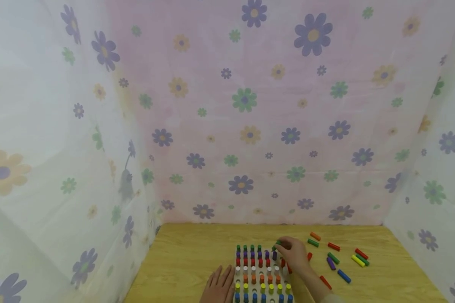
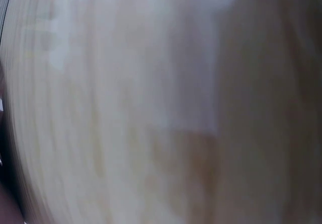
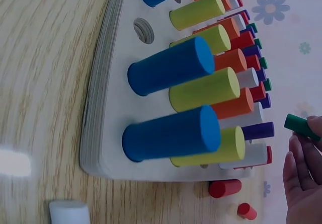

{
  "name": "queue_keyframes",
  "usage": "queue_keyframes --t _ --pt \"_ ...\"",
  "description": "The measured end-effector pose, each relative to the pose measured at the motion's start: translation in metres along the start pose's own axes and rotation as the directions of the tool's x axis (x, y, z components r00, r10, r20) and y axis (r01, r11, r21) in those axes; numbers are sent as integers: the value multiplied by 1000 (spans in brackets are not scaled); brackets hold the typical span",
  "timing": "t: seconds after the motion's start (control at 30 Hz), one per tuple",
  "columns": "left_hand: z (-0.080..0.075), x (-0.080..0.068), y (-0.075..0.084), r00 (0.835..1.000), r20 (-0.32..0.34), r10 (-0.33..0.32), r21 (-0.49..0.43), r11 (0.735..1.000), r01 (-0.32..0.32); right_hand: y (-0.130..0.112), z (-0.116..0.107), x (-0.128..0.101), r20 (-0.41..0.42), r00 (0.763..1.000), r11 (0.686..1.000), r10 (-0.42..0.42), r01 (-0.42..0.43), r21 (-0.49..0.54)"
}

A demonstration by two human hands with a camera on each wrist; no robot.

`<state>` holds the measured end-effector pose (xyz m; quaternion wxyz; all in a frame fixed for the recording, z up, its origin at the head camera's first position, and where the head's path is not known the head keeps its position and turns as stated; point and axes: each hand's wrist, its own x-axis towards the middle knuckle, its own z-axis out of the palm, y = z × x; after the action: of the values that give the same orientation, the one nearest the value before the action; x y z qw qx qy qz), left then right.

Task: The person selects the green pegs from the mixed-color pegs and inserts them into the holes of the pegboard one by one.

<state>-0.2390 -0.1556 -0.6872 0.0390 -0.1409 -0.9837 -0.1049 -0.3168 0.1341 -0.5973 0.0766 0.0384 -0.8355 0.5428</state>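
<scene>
A pale wooden pegboard (image 3: 111, 118) holds rows of coloured pegs: green at the far end, then purple, red, white, orange, yellow and blue nearest. Some holes (image 3: 144, 30) have no peg. Between thumb and fingers, my right hand (image 1: 295, 256) pinches a green peg (image 3: 300, 125), tilted above the far right part of the board, beside a standing purple peg (image 1: 274, 255). My left hand (image 1: 218, 287) lies with fingers extended at the board's left edge; whether it touches the board is unclear. The left wrist view is too blurred to show its work.
Loose pegs lie scattered right of the board, among them an orange peg (image 1: 315, 236), a yellow peg (image 1: 358, 261), a blue peg (image 1: 343, 276) and several red ones. A white peg (image 3: 69, 212) is by the near corner. Flowered sheets (image 1: 250, 168) enclose the wooden table (image 1: 189, 248).
</scene>
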Motion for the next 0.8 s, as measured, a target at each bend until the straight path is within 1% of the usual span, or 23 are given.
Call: queue_keyframes --t 0.1,0.23,0.4,0.6,0.8 --pt "1 1 -2 1000 -11 16 1 1000 -16 1 5 2 -13 1000 1000 -23 23 -15" --pt "2 1 -4 999 -23 31 8 999 -31 3 11 3 -10 999 998 -50 50 -41" --pt "1 1 -3 1000 -10 28 -3 1000 -28 4 19 6 0 999 995 -47 47 -94" --pt "0 0 -3 1000 10 18 -5 1000 -18 4 24 9 1 998 989 -70 70 -130" --pt "0 -1 -2 1000 -7 21 15 1000 -20 6 30 10 13 996 983 -87 88 -162"
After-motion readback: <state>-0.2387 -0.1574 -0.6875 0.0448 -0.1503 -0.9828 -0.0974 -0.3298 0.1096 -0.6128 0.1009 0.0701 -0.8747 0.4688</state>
